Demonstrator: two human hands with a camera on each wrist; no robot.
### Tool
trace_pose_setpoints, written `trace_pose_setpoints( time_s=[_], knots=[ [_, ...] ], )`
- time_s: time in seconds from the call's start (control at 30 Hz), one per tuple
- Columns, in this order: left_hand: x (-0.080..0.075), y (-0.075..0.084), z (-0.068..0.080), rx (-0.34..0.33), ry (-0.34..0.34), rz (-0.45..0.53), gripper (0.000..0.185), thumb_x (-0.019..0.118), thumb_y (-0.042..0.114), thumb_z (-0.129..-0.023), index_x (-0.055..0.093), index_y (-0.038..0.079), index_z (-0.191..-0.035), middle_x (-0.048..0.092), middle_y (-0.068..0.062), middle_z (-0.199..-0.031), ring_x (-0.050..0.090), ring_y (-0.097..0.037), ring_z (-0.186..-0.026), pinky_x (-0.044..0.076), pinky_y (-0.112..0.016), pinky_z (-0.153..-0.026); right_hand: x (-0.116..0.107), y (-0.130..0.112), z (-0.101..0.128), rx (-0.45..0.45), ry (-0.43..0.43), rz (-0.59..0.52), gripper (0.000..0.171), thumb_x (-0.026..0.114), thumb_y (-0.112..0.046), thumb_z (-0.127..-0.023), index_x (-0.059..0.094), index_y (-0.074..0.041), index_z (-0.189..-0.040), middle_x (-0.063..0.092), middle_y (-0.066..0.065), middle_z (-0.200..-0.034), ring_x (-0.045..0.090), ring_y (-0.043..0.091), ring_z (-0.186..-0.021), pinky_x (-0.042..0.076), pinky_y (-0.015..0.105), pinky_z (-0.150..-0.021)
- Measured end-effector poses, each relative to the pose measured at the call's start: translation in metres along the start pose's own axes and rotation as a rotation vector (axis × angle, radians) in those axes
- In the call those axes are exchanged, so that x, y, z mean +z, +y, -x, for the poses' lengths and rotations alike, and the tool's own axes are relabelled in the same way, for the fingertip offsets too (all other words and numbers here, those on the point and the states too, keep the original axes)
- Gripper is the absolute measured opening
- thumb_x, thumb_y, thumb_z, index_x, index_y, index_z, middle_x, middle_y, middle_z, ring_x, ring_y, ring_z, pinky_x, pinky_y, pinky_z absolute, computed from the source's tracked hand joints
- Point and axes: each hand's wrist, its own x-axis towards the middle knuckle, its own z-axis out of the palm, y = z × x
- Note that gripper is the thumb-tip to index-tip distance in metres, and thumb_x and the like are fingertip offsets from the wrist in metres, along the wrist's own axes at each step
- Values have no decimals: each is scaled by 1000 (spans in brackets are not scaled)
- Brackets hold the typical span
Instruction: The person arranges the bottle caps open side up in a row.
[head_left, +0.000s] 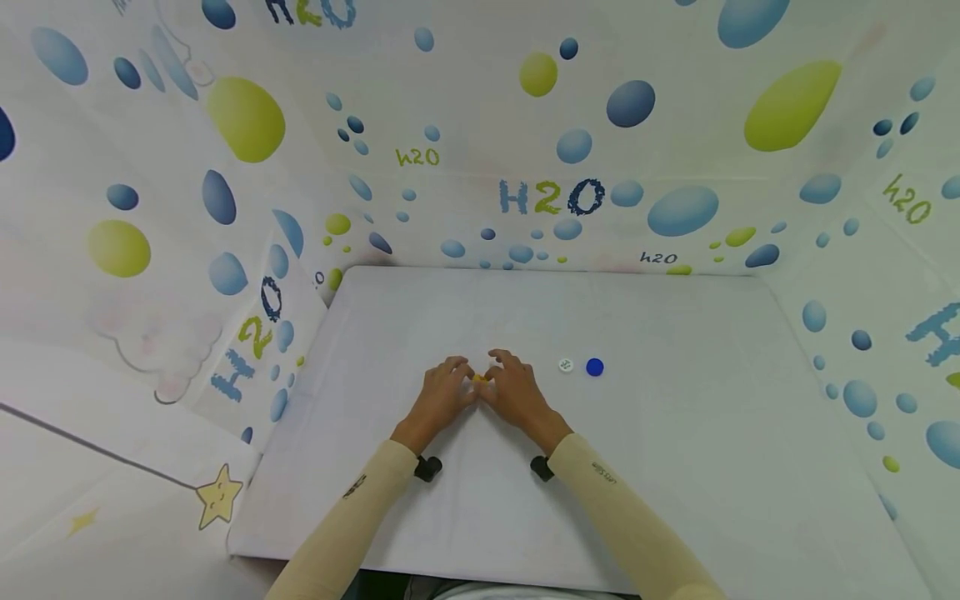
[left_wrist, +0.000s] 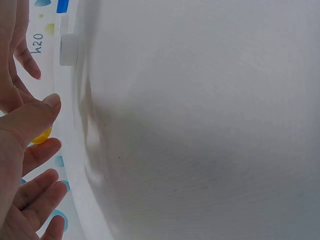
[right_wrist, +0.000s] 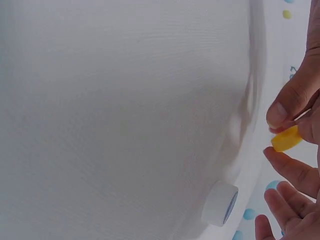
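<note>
Both hands meet at the middle of the white table and pinch a small yellow bottle cap [head_left: 480,379] between their fingertips. My left hand [head_left: 445,389] holds it from the left and my right hand [head_left: 517,392] from the right. In the right wrist view the cap [right_wrist: 286,139] shows its thick round edge, with part of it behind fingers. The left wrist view gives only a sliver of the yellow cap [left_wrist: 42,136] by the thumb. To the right of the hands lie a white bottle cap [head_left: 566,365] with dark marks and a blue bottle cap [head_left: 595,367].
White cloth covers the table [head_left: 675,433]. A patterned sheet [head_left: 465,108] with blue and green spots surrounds its back and sides. Black wrist cameras [head_left: 428,468] sit on the inner side of both forearms.
</note>
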Motion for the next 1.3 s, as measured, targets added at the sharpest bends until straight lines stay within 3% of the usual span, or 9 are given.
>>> trace_pose_setpoints(
  time_s=[0.53, 0.73, 0.87, 1.3],
  knots=[
    [1, 3, -2, 105, 167, -8, 30, 82, 24, -95, 69, 6, -114, 62, -15, -133, 62, -34, -126, 49, -58, -103, 1, -5, -2, 50, 77, -64, 31, 59, -29, -108, 80, -7, -107, 58, 15, -149, 62, 32, -129, 50, 58, -100],
    [1, 3, -3, 96, 152, -27, 29, 82, 24, -95, 69, 7, -114, 61, -14, -135, 61, -32, -128, 49, -57, -104, 0, -6, 0, 93, 55, -82, 32, 56, -32, -110, 74, -9, -123, 55, 16, -151, 58, 35, -134, 49, 58, -101],
    [0, 4, -4, 99, 153, -17, 28, 82, 24, -95, 69, 6, -112, 62, -15, -135, 61, -33, -128, 49, -58, -104, 0, -3, 0, 74, 51, -86, 35, 53, -32, -111, 66, -12, -136, 54, 17, -151, 57, 36, -136, 49, 59, -101],
    [-4, 5, -5, 60, 86, -6, 31, 81, 26, -96, 69, 8, -118, 58, -15, -141, 57, -33, -134, 45, -57, -110, 3, 9, 3, -45, 106, -18, 29, 64, -23, -107, 70, -15, -135, 57, 16, -147, 64, 32, -125, 55, 56, -93]
  ],
)
